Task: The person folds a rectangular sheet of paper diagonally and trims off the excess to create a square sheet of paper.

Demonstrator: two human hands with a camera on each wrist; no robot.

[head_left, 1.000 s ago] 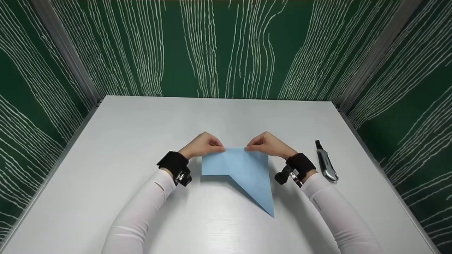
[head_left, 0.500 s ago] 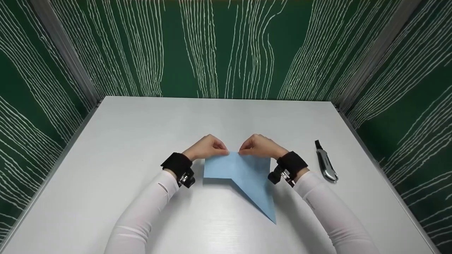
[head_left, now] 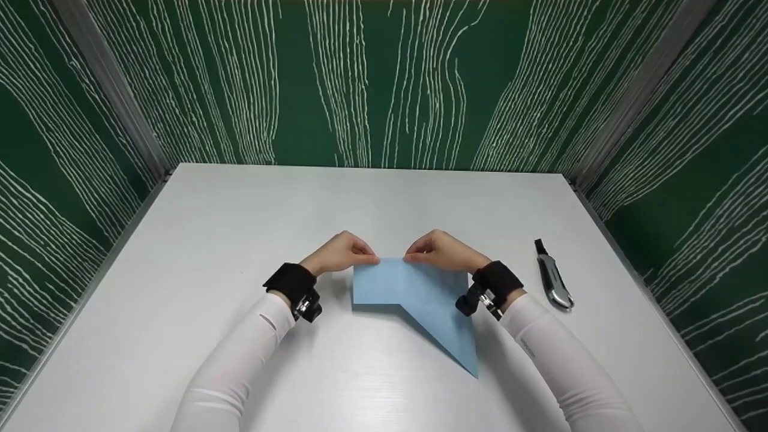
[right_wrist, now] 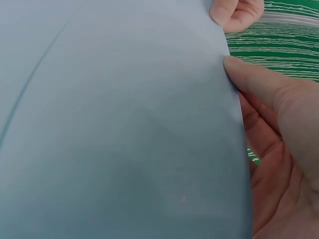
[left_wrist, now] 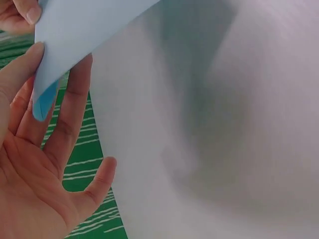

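A folded sheet of light blue paper [head_left: 384, 285] is held up over the table, with a short left side and a long point hanging down at the right. My left hand [head_left: 341, 252] pinches its top edge between thumb and fingers. Close by on the same edge, my right hand [head_left: 444, 251] pinches it too. In the left wrist view the paper [left_wrist: 75, 37] shows an open fold near the left hand's [left_wrist: 45, 164] fingers. Across the paper [right_wrist: 124, 124] in the right wrist view runs a crease, and the right thumb [right_wrist: 249, 77] lies on its front face.
A grey and black utility knife [head_left: 554, 276] lies on the white table [head_left: 258, 204], right of the right wrist. Green walls [head_left: 396, 84] with wavy white lines stand behind and on both sides. Each wrist wears a black strap with a small camera.
Both hands first came closer together along the paper's top edge, the right moving left. Then the left hand slid back left, while the paper shifted slightly right and toward me.
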